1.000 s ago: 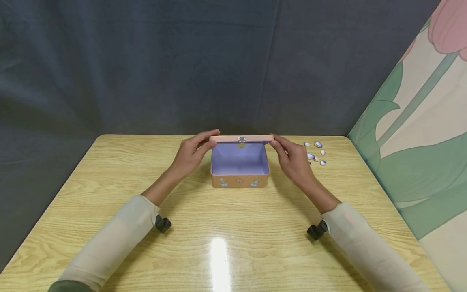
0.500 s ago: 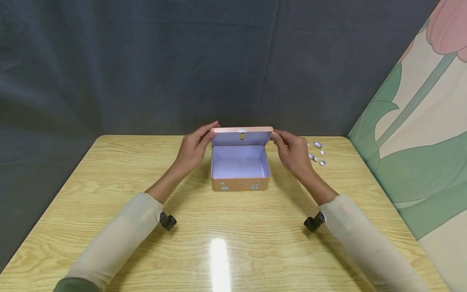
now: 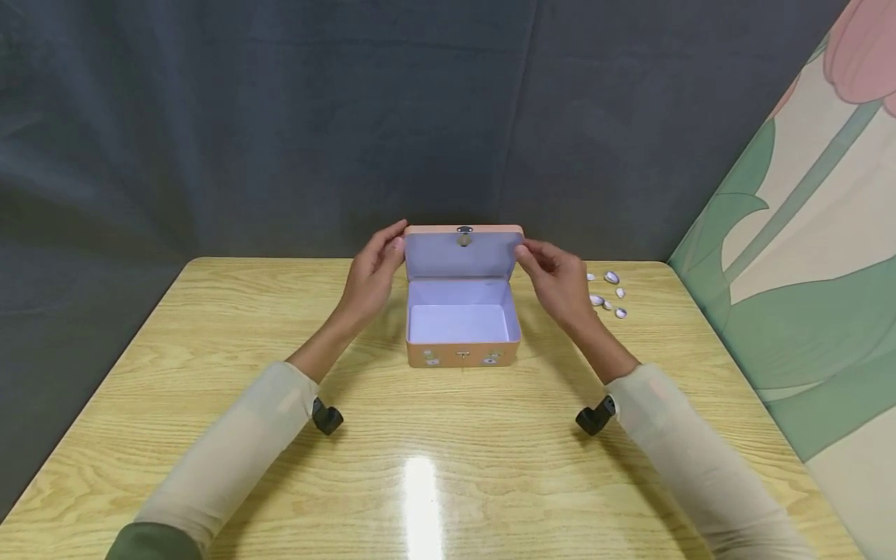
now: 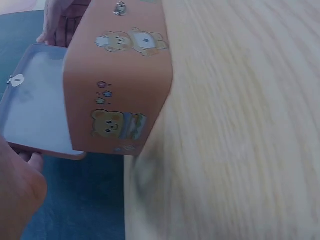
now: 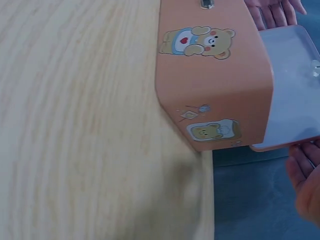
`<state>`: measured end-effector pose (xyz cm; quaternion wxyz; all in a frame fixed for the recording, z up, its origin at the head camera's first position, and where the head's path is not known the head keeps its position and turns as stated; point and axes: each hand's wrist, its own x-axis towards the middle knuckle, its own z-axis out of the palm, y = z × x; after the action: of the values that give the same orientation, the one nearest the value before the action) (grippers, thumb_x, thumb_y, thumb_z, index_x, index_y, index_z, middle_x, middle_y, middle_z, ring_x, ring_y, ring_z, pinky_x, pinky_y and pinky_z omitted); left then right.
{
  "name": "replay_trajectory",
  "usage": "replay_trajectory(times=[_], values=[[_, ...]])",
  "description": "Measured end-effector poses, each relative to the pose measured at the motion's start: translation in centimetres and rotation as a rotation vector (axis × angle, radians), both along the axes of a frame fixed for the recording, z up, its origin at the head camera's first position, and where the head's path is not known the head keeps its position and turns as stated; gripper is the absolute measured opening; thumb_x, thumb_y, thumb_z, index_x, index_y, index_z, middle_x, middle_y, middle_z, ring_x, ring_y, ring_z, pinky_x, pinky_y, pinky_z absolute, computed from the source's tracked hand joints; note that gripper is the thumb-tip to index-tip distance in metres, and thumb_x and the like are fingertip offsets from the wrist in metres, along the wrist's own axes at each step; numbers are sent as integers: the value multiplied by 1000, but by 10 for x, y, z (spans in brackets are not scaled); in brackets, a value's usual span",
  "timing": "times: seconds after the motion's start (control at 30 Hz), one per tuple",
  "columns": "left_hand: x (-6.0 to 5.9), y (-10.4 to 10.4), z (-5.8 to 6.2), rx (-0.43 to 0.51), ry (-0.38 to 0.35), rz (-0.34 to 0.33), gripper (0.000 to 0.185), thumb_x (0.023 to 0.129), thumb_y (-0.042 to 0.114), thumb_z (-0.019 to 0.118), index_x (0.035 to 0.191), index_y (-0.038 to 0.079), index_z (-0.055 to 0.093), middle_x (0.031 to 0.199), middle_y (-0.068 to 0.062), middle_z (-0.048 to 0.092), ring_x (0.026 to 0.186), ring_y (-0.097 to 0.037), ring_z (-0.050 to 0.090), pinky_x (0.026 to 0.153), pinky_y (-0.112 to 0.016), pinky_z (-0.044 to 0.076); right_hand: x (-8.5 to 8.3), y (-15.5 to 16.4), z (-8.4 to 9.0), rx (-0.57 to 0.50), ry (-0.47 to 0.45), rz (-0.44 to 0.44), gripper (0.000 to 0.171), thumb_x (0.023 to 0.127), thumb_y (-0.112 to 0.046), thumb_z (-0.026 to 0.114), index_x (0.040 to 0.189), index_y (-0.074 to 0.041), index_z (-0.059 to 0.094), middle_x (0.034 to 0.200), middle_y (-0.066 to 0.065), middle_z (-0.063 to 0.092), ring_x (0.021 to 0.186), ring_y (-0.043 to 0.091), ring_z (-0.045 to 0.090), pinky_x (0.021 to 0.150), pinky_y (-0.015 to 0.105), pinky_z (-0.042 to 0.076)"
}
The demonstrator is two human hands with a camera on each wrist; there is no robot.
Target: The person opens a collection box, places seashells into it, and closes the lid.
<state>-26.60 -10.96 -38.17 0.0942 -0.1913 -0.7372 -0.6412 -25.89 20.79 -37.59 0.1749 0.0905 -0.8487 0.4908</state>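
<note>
An orange tin box (image 3: 462,355) with bear pictures stands mid-table, its lilac inside bare. Its hinged lid (image 3: 458,257) stands nearly upright at the back, a small metal clasp at its top edge. My left hand (image 3: 381,263) pinches the lid's left edge and my right hand (image 3: 542,270) pinches its right edge. The left wrist view shows the box (image 4: 120,80) side on, the lid (image 4: 35,100) swung out and my left hand (image 4: 17,192) at its corner. In the right wrist view my right hand (image 5: 305,175) holds the lid (image 5: 295,90) beside the box (image 5: 215,80).
Several small pale shells (image 3: 609,295) lie on the wooden table (image 3: 210,327) to the right of the box, close to my right hand. A dark curtain hangs behind the table. A flower-patterned panel (image 3: 805,257) runs along the right edge.
Both hands have swung the lid up and back, from roughly level over the box to nearly upright. The inside of the box now shows fully. Both forearms moved slightly forward.
</note>
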Motion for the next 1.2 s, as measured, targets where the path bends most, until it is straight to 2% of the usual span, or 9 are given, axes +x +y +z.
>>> replay_trajectory(times=[0.1,0.17,0.27,0.33,0.63,0.8,0.9,1.1,1.2], values=[[-2,2,-5,111,-5,-62,50,123,17,39,166,-8,40,172,-28,48,165,-36,45,138,-44,41,0,0,-4,-13,-53,7,54,116,-47,63,150,-6,73,143,16,79,119,22,75,94,18,58],[-2,3,-6,151,-2,-83,48,123,15,36,163,-12,38,172,-31,46,167,-39,43,140,-45,38,0,-1,-6,-30,-72,14,58,117,-50,61,153,-6,70,147,16,76,129,28,75,105,30,63],[-3,3,-8,167,2,-101,48,123,13,34,162,-14,36,174,-32,41,169,-40,37,141,-47,33,-1,-2,-9,-64,-83,24,59,117,-49,60,156,-5,68,151,17,74,137,34,73,117,49,61],[-4,2,-10,158,1,-106,50,123,14,33,165,-13,36,176,-31,39,171,-40,35,142,-47,32,-2,-3,-10,-87,-83,31,58,118,-47,60,156,-5,67,154,18,72,139,36,72,122,54,58],[-6,-8,-19,31,-70,-147,58,126,31,28,180,12,23,190,-5,22,174,-27,28,141,-43,32,-2,-2,-16,-145,-107,126,58,121,-45,51,163,-6,59,168,11,60,155,33,61,132,51,48],[-10,-8,-21,16,-88,-200,62,125,33,23,182,11,11,192,-6,10,177,-29,17,145,-47,22,-5,0,-20,-198,-120,273,60,125,-38,38,172,0,42,180,16,43,167,35,43,140,55,35],[-12,-8,-23,19,-104,-228,65,124,35,20,182,9,4,192,-8,4,178,-30,11,146,-48,17,-7,1,-21,-202,-157,360,64,126,-38,29,178,-2,26,186,17,29,174,35,29,145,54,24],[-15,-7,-25,34,-127,-260,69,122,38,15,181,8,-2,192,-10,-2,179,-31,4,147,-51,11,-11,4,-24,-177,-229,434,74,123,-51,15,181,-5,11,191,12,13,178,31,16,147,47,15],[-18,-7,-26,43,-146,-274,73,121,47,13,182,10,-3,192,-9,-3,179,-29,3,148,-51,10,-12,4,-24,-178,-241,452,74,123,-50,10,181,-5,8,191,11,10,178,31,13,148,47,12]])
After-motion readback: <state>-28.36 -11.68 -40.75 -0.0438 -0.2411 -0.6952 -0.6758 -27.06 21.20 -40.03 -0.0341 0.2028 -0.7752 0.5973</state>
